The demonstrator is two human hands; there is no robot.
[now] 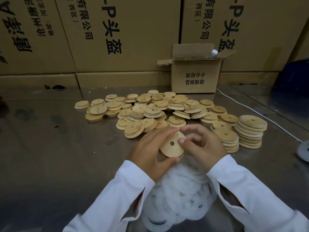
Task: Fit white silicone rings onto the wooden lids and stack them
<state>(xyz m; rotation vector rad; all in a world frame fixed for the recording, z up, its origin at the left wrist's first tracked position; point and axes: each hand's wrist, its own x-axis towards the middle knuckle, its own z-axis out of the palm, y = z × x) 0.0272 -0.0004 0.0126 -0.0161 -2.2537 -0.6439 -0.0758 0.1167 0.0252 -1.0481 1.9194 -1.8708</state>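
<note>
You held one wooden lid [170, 146] up between both hands, tilted toward you with its centre hole showing, just above the heap of white silicone rings [180, 195] on the worktop [58, 148] between your sleeves. Your left hand [150, 154] curled round the lid's left and lower edge. Your right hand [202, 148] gripped the right side, thumb pressed on the face beside the hole. Your fingers covered most of the rim, so I could not tell whether a ring was already seated.

The step in hand looked to be the fitting itself. It called for catching the ring on the rim at one spot, pinning it there with a thumb, then turning the lid and walking the rest round with the other hand. Silicone stretches and springs back, so an even, gentle pull was likely to keep it flat and untwisted.

The finished stacks [250, 131] stood to your right, near the loose lids [150, 109]. The shorter stack looked the steadier place to set it square.
</note>
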